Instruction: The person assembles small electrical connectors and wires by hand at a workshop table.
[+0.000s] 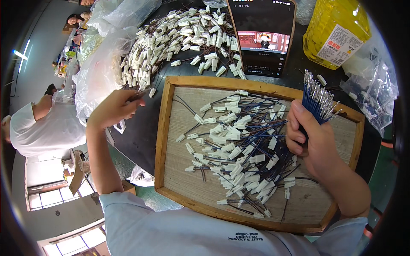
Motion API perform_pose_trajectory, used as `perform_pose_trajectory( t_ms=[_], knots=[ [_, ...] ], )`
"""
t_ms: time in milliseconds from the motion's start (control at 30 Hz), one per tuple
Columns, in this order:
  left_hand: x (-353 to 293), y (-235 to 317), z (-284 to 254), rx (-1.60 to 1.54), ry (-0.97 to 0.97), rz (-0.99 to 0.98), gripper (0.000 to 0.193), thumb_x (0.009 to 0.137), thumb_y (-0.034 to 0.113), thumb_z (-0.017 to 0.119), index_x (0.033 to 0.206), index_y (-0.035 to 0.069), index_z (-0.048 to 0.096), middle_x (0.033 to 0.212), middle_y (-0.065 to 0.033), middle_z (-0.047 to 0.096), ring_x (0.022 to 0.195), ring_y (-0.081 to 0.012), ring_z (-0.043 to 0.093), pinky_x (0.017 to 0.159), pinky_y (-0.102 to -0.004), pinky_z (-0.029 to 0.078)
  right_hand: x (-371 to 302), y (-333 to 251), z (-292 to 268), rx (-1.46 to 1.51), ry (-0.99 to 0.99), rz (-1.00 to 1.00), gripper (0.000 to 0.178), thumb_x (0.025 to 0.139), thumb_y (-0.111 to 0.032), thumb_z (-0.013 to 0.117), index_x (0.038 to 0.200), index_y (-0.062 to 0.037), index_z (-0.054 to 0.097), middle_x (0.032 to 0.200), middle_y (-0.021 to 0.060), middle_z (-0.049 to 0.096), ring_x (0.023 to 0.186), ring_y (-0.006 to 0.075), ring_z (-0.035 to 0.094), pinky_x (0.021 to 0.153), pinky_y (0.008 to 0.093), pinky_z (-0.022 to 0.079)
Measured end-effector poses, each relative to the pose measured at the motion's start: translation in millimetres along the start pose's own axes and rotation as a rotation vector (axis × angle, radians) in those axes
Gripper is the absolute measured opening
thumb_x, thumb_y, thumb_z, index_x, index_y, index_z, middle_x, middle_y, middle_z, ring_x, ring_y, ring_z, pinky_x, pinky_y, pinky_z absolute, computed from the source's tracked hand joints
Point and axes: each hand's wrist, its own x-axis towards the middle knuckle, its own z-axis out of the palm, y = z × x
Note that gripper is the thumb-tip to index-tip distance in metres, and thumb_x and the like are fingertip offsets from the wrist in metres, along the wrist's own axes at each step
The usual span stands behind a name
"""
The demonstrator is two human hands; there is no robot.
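Basically, right hand [308,136] is closed round the blue wires [314,112] over the tray's [160,141] right side, probably keeping metal ends [318,91] bunched; left hand [114,109] pinches something dark [139,96], unclear what, near the plug pile [183,32].

dark table [139,141]: wooden tray [161,141], heaped white connectors [183,32], phone [261,59], yellow jug [335,23], clear bag [376,96]

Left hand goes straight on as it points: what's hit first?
Left hand: likely the small white connector just ahead, unless it's already held, then the left rim of the wooden tray. Depth unclear; it may pass above.
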Motion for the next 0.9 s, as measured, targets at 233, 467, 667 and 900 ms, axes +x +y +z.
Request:
perform_pose_trajectory(
  t_ms=[233,467,667,900],
  knots=[
    [12,8,20,0.208,0.508,0.146,0.016,0.088,0.019,0.052,0.093,0.006,0.06,0.066,-0.0084,0.059,0.055,-0.0232,0.06,0.052,-0.0324,0.045,0,1,2,0.005,0.026,0.0,0.032,0.094,-0.031,0.048,0.07,-0.0097,0.044,0.053,-0.0044,0.034,0.044,0.0047,0.031,0.041,0.0193,0.025],
    [33,7,80,0.702,0.796,0.16,0.014,0.087,0.02,0.054,0.095,0.009,0.051,0.077,-0.0096,0.058,0.058,-0.0305,0.061,0.049,-0.0401,0.05,1,-1,0,-0.002,-0.024,0.015,0.032,0.094,-0.03,0.048,0.069,-0.0099,0.044,0.054,-0.0045,0.034,0.045,0.0047,0.031,0.041,0.0194,0.026],
    [36,3,83,0.673,0.799,0.155,0.016,0.085,0.019,0.056,0.095,0.008,0.05,0.083,-0.0102,0.058,0.058,-0.032,0.06,0.048,-0.0403,0.048,0,-2,-1,-0.002,-0.037,0.003,0.032,0.094,-0.03,0.048,0.069,-0.0102,0.043,0.054,-0.0047,0.033,0.045,0.0046,0.031,0.042,0.0198,0.027],
    [39,-16,81,-0.708,0.974,0.236,0.017,0.092,0.018,0.048,0.084,0.003,0.05,0.063,-0.0047,0.05,0.045,-0.0118,0.046,0.037,-0.0254,0.036,1,-1,1,0.013,-0.039,0.009,0.032,0.094,-0.03,0.048,0.069,-0.0098,0.044,0.054,-0.0046,0.033,0.046,0.0047,0.031,0.042,0.0197,0.026]
  ],
)
